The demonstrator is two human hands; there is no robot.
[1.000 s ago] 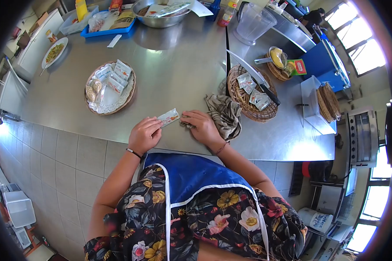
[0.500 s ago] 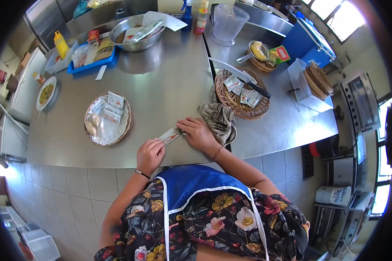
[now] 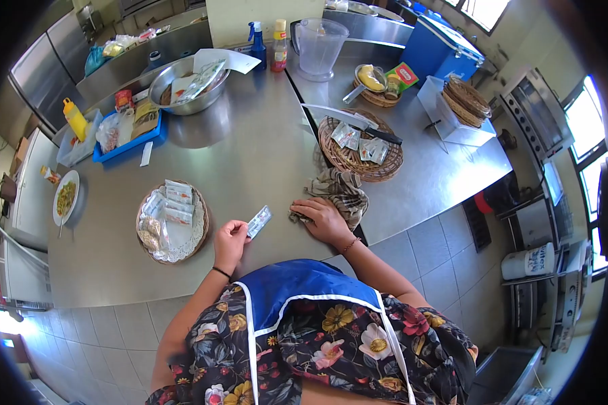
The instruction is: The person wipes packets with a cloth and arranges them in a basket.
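Note:
My left hand [image 3: 231,243] pinches one end of a small printed packet [image 3: 259,221], held just above the steel table near its front edge. My right hand [image 3: 323,219] rests on a striped cloth [image 3: 341,194], its fingers over a bunched corner of it. Left of my left hand is a round basket [image 3: 205,233] lined with a white doily, holding several similar packets and a clear bag of something brownish. Beyond the cloth, a wicker basket [image 3: 331,150] holds more packets, and a black-handled knife [image 3: 383,135] lies across it.
A steel bowl [image 3: 213,96], blue tray [image 3: 123,150] and yellow bottle [image 3: 76,121] stand at the back left. A plate of food [image 3: 74,182] is far left. Clear pitcher [image 3: 319,50], blue cooler [image 3: 439,48] and plastic bin [image 3: 463,131] are at the back right.
The packet has come away from my right hand and stays in my left. My right hand has moved slightly right, onto the cloth. The camera view has shifted, showing more of the back.

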